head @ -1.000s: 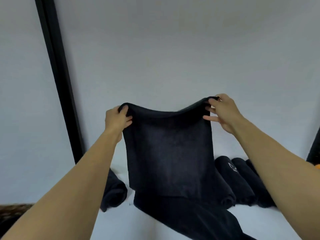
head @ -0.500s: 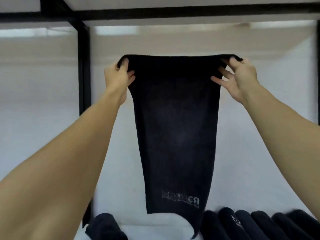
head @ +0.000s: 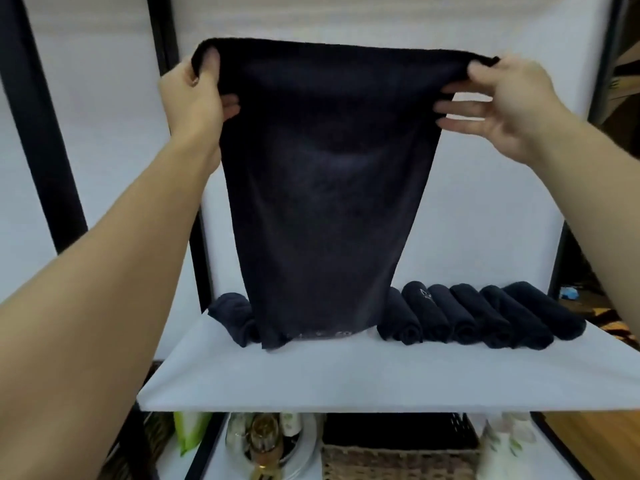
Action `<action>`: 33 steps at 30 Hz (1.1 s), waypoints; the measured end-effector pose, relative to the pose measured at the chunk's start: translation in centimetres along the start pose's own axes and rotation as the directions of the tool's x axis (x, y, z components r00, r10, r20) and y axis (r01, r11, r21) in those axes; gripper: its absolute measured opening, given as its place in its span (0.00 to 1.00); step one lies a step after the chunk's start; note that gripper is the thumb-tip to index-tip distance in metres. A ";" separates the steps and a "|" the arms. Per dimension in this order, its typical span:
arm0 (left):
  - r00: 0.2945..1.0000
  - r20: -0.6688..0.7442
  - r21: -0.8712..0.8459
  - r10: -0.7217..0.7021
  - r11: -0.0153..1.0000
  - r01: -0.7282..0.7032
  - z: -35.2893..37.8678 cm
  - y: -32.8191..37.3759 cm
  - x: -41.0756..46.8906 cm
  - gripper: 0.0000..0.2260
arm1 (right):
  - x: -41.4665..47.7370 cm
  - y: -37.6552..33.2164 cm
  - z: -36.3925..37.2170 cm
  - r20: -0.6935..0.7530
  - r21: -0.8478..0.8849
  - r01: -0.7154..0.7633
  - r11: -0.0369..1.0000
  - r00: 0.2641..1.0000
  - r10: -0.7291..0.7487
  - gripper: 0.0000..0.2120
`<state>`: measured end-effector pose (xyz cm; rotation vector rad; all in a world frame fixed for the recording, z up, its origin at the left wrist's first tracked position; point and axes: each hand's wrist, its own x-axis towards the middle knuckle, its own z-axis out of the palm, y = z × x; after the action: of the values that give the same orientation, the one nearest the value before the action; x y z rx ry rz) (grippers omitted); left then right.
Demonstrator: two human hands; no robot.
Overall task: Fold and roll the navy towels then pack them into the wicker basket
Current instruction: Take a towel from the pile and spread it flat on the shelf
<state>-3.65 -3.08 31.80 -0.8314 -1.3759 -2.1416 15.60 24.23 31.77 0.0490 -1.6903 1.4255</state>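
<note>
Navy towel (head: 322,174) hanging flat, unfolded

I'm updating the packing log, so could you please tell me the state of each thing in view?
Hanging towel: unfolded, held up by its top corners.
Left hand: grips one corner.
Right hand: pinches the other corner.
Rolled towels: rolled, lying side by side on the shelf.
Basket: under the shelf, open-topped; contents too dark to tell.
</note>
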 end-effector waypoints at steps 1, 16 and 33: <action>1.000 -0.003 0.009 -0.026 1.000 0.026 -0.8 -0.4 -1.2 0.06 | -1.1 0.3 -0.1 0.006 -0.018 -0.031 0.999 1.000 0.031 0.06; 0.755 -0.103 0.594 -0.648 0.569 0.569 -11.2 -21.2 -15.5 0.15 | -10.6 21.2 0.1 -0.080 -0.327 -0.647 0.689 0.745 0.662 0.07; 0.801 0.064 0.961 -0.595 0.252 0.110 -11.5 -37.0 -17.0 0.22 | -10.7 42.9 7.5 -0.038 -0.958 -0.182 0.220 0.844 0.534 0.06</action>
<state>-18.72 1.93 -7.36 -0.4578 -2.8496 -0.9042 -5.74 27.35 -7.55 -0.9277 -2.7225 0.4317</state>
